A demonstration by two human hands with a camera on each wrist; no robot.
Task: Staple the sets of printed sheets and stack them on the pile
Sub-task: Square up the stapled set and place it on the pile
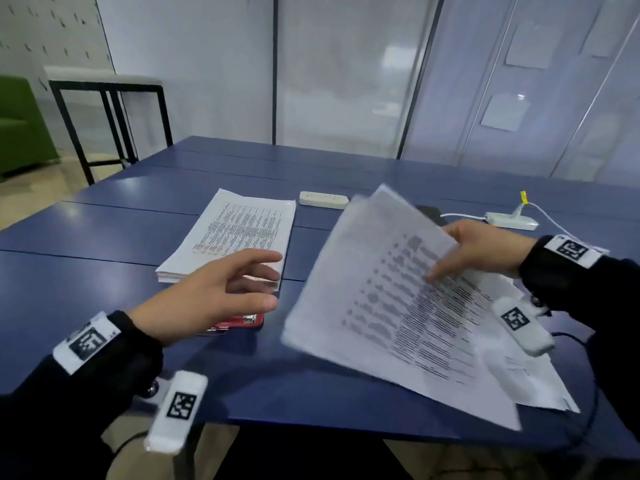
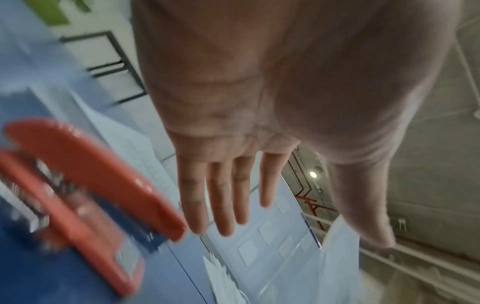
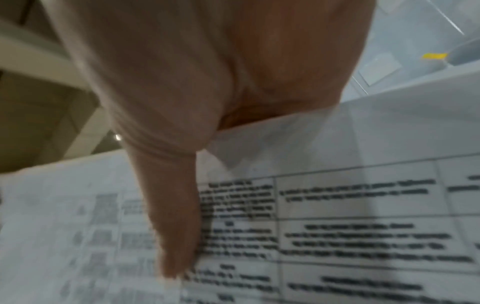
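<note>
Fingers of the left hand spread straight, holding nothing, over the red stapler. Right hand pinches a loose set, lifted and tilted above spare sheets. Far left lies the pile, so some sets look done; this one seems unstapled.

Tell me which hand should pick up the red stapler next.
Left. The left hand hovers open right above the red stapler, while the right hand is busy gripping the set of printed sheets.
</note>
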